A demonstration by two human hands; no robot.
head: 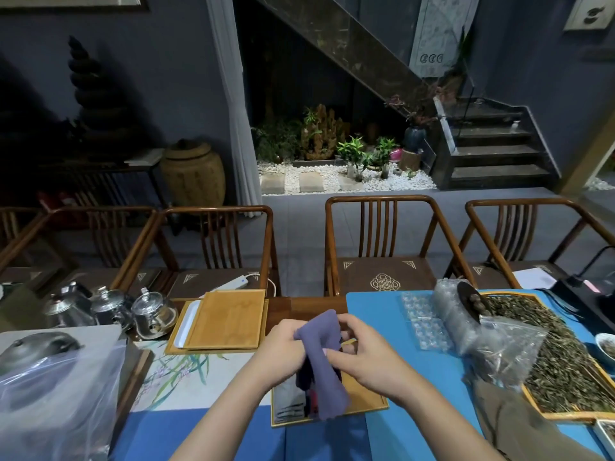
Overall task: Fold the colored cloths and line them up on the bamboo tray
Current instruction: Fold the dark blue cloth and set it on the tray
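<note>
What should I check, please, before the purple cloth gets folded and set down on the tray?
1. Both hands on purple cloth: ok, left hand and right hand pinch its top.
2. Cloth clear of tray: not ok, its lower end hangs onto it.
3. Cloth flat, edges matched: not ok, it hangs bunched.
4. Free room on tray: ok, the right part is bare.
5. Darker cloths on tray folded: cannot tell, partly hidden.

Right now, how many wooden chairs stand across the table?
4: one at far left, cut off by the frame; one left of centre; one right of centre; one at far right. More may sit outside the view.
</note>
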